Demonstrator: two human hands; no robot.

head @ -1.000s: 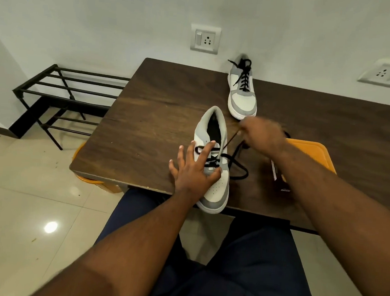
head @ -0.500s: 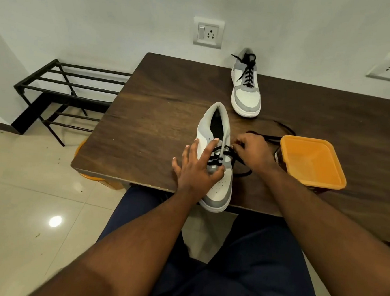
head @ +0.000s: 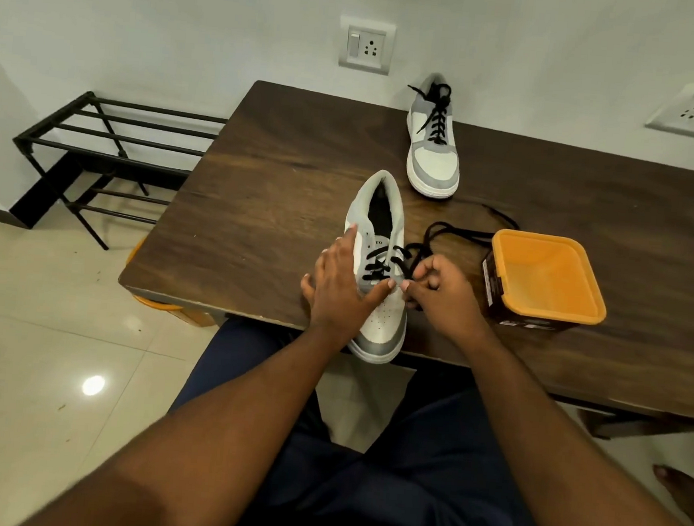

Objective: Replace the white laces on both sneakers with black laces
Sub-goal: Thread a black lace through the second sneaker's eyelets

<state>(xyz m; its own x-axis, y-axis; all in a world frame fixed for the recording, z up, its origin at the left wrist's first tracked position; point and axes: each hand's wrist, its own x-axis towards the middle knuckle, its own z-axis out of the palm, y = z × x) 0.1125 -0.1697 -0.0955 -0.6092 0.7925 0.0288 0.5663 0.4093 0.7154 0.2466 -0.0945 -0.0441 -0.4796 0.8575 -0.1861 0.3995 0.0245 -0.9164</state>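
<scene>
The near sneaker (head: 382, 265) sits at the table's (head: 259, 197) front edge, toe overhanging, its black lace (head: 382, 263) crossed through only the lower eyelets, so relacing this second shoe is the step in hand; the far sneaker (head: 433, 145) looks fully laced. The left hand (head: 341, 287) presses flat, fingers spread, steadying the shoe. The right hand (head: 439, 288) curls in, apparently pinching the lace end beside an eyelet; threading it through comes next.

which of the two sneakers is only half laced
The near sneaker at the table edge, under the left hand: upper eyelets empty. The far sneaker by the wall is laced to the top.
</scene>
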